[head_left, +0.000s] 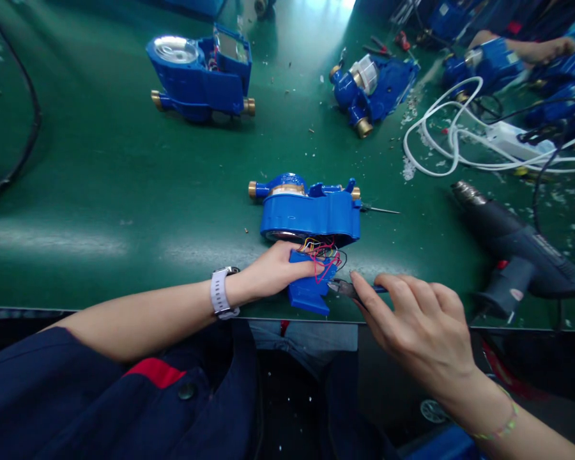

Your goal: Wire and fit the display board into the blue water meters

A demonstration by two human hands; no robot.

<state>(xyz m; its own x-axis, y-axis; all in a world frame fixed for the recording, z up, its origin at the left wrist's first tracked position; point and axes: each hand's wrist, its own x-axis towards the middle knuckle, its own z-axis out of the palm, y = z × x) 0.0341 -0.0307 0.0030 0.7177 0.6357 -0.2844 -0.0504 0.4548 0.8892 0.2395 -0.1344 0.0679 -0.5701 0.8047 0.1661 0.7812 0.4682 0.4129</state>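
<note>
A blue water meter (pixel 311 214) with brass pipe ends lies on its side near the table's front. Thin red, yellow and black wires (pixel 326 255) run from its underside to a blue plastic cover (pixel 309 295). My left hand (pixel 280 271) grips that cover, thumb across it by the wires, the other fingers mostly hidden. In my right hand (pixel 412 313) is a pair of cutting pliers (pixel 344 289), its jaws at the cover's right side, close to the wires. Whether the jaws touch a wire I cannot tell. A thin metal shaft (pixel 382 209) sticks out beyond the meter's right end.
A heat gun (pixel 522 246) lies on the green table (pixel 100 172) at the right. Behind it are a coiled white cable (pixel 453 137) and a power strip (pixel 520 140). Two more meters stand farther back. Another person's hand (pixel 553 48) is at the far right.
</note>
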